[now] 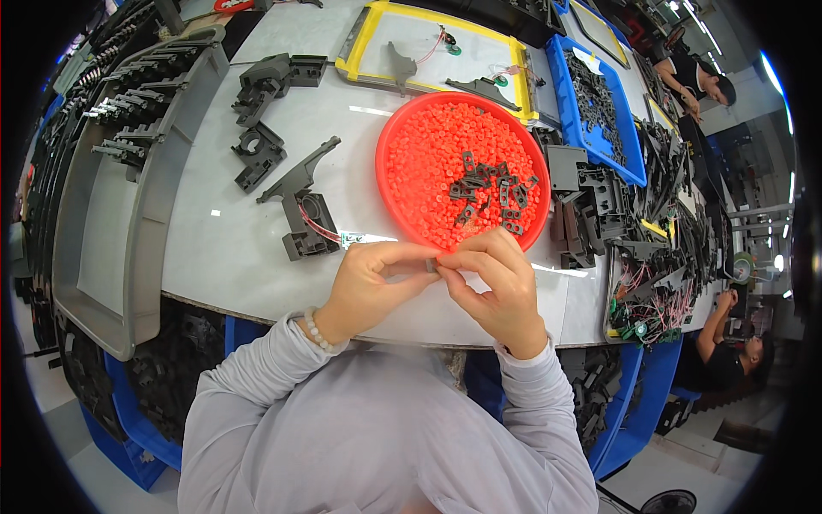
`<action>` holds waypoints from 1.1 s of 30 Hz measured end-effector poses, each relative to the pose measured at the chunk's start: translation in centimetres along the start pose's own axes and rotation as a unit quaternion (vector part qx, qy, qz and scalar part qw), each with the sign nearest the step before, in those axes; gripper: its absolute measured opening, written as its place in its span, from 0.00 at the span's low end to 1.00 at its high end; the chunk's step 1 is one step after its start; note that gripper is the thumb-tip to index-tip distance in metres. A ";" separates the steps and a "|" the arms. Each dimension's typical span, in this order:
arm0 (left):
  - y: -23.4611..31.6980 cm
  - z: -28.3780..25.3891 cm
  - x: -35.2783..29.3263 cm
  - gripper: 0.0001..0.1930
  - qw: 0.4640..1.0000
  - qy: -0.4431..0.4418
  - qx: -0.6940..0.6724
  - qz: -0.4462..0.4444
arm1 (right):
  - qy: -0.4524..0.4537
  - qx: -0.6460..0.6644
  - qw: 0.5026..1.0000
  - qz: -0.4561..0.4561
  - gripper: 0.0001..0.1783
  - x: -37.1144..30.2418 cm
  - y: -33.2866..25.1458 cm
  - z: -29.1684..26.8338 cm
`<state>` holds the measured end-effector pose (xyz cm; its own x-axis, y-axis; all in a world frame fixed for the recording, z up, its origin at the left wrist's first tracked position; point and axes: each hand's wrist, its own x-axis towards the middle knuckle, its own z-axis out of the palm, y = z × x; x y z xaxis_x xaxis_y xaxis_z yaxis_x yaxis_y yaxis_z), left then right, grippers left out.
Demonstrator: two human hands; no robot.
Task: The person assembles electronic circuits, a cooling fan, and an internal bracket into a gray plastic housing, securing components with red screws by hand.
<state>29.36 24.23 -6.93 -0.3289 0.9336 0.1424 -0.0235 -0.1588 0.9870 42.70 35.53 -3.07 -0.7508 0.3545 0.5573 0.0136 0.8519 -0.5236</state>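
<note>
My left hand (pixel 372 283) and my right hand (pixel 497 283) meet fingertip to fingertip over the table's near edge, both pinching a small grey part (pixel 433 265) with a bit of orange at it. Just beyond them sits a round red tray (pixel 387 184) full of small orange pieces, with several small dark grey brackets (pixel 488 190) lying on top at its right side. A beaded bracelet is on my left wrist.
A dark grey assembly with red wires (pixel 308 224) lies left of the tray, more grey parts (pixel 257 154) behind it. A grey rack (pixel 128 171) stands at left, a yellow-edged tray (pixel 360 43) and a blue bin (pixel 556 60) behind, piled parts and wired pieces (pixel 651 300) at right. Other people work at far right.
</note>
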 end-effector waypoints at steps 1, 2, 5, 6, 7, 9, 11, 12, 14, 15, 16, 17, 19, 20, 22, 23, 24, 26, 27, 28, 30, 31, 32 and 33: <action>-0.1 0.1 0.0 0.14 1.000 0.006 -0.014 -0.005 | 0.001 0.001 1.000 -0.008 0.12 0.0 -0.1 0.0; -0.1 0.2 0.0 0.14 0.999 0.011 -0.029 -0.010 | 0.000 0.001 1.000 -0.008 0.12 0.1 -0.1 0.1; -0.1 0.2 -0.1 0.14 0.997 0.013 -0.061 -0.039 | 0.024 0.025 0.999 -0.004 0.13 0.1 -0.2 0.3; -0.2 0.3 -0.1 0.14 0.997 0.014 -0.062 -0.039 | 0.030 0.025 0.999 -0.008 0.13 -0.1 0.0 0.5; -0.3 0.4 -0.2 0.13 0.997 0.025 -0.069 -0.031 | 0.035 0.026 0.999 -0.012 0.14 -0.3 0.1 0.6; -0.4 0.5 -0.3 0.12 0.996 0.036 -0.076 -0.024 | 0.041 0.030 0.999 -0.002 0.12 -0.6 0.0 0.8; -0.2 0.4 -0.3 0.13 0.999 0.034 -0.016 0.011 | 0.047 0.034 0.998 0.009 0.11 -0.8 0.0 1.1; -0.2 0.4 -0.3 0.13 0.999 0.034 -0.016 0.011 | 0.049 0.034 0.998 0.011 0.11 -0.9 -0.1 1.2; -0.3 0.4 -0.3 0.13 0.999 0.036 0.013 0.024 | 0.051 0.035 0.998 0.013 0.12 -0.9 -0.1 1.2; -0.2 0.3 -0.3 0.13 0.999 0.036 0.013 0.024 | 0.041 0.034 0.999 0.008 0.12 -0.9 -0.2 1.1; 0.0 0.2 -0.4 0.14 0.999 0.037 0.000 0.001 | 0.031 0.033 0.999 0.004 0.12 -0.9 -0.3 1.1; 0.1 0.1 -0.4 0.14 0.999 0.037 -0.013 -0.023 | 0.031 0.033 0.999 0.003 0.12 -0.8 -0.2 1.1; 0.0 0.2 -0.4 0.14 0.999 0.047 -0.011 -0.009 | 0.032 0.033 0.999 -0.008 0.14 -0.6 -0.1 1.1; 0.0 0.2 -0.4 0.13 0.998 0.056 -0.008 0.003 | 0.032 0.033 0.999 -0.008 0.14 -0.6 -0.1 1.1; 0.0 0.1 -0.4 0.13 0.999 0.050 -0.006 0.014 | 0.039 0.032 0.999 0.006 0.15 -0.6 -0.2 1.2; 0.0 0.0 -0.3 0.13 0.999 0.043 -0.003 0.025 | 0.039 0.033 0.999 0.006 0.15 -0.6 -0.2 1.2; 0.0 0.0 -0.4 0.13 0.999 0.043 -0.003 0.024 | 0.041 0.025 0.999 -0.002 0.15 -0.6 -0.1 1.2; 0.0 0.0 -0.4 0.13 0.999 0.037 0.005 0.020 | 0.042 0.017 0.999 -0.009 0.15 -0.6 0.0 1.2; 0.1 0.0 -0.4 0.13 0.999 0.037 0.005 0.020 | 0.041 0.017 0.999 -0.008 0.15 -0.5 0.0 1.1; 0.1 0.0 -0.4 0.13 0.999 0.037 0.006 0.022 | 0.041 0.018 0.999 -0.006 0.15 -0.5 0.0 1.1; 0.1 0.0 -0.4 0.13 0.999 0.037 0.007 0.024 | 0.040 0.021 0.999 -0.006 0.15 -0.4 -0.1 0.9; 0.0 0.0 -0.4 0.13 0.999 0.039 0.017 0.034 | 0.040 0.024 0.999 -0.006 0.14 -0.4 -0.1 0.9; 0.0 0.1 -0.4 0.13 0.998 0.041 0.026 0.043 | 0.040 0.023 0.999 -0.006 0.14 -0.3 -0.1 0.9; 0.0 0.1 -0.4 0.13 0.998 0.041 0.026 0.043 | 0.038 0.027 0.999 -0.010 0.14 -0.3 -0.1 1.0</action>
<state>29.57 23.87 -6.93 -0.4034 0.8876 0.2225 0.0565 -0.2186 0.9742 42.25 35.01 -3.80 -0.6976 0.3671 0.6153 -0.0382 0.8385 -0.5436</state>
